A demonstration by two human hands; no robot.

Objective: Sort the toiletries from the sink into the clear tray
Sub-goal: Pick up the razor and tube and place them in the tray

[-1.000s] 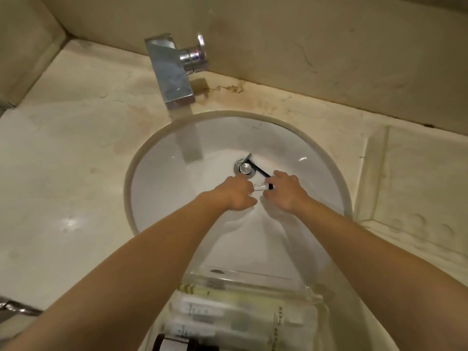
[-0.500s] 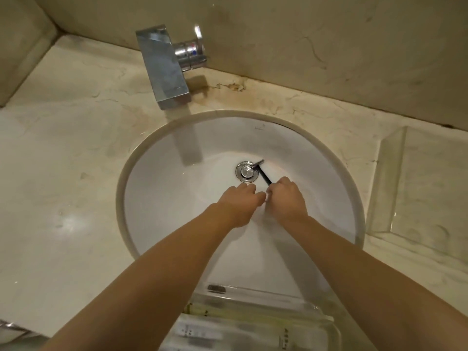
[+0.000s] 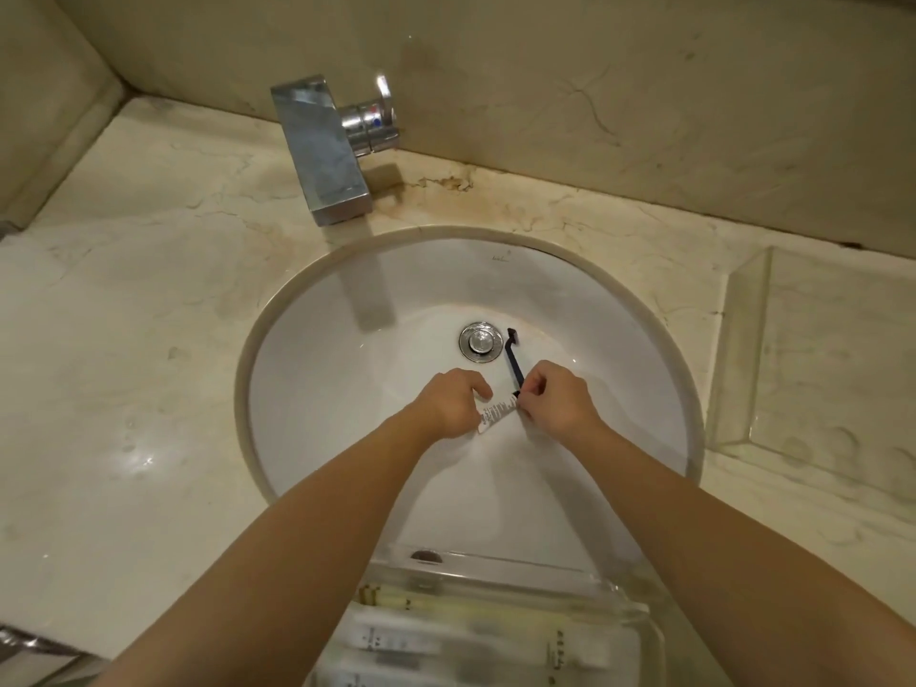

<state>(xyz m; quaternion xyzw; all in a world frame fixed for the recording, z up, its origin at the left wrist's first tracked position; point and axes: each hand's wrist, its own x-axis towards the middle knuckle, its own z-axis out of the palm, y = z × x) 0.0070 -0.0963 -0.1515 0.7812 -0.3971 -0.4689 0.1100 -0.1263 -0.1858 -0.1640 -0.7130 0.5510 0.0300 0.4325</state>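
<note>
Both hands are down in the white round sink, just in front of the drain. My left hand pinches a small white tube with dark print. My right hand grips the lower end of a black toothbrush, whose head points up beside the drain. The tube's tip and the brush handle meet between my hands. The clear tray sits on the sink's near rim, holding several white and pale packets.
A chrome square faucet with a round knob juts from the wall over the beige marble counter. A clear rectangular dish stands on the counter at right.
My hands drew slightly apart and toward me, exposing the white tube in my left hand. The toothbrush lifted off the drain and now stands more upright in my right hand.
</note>
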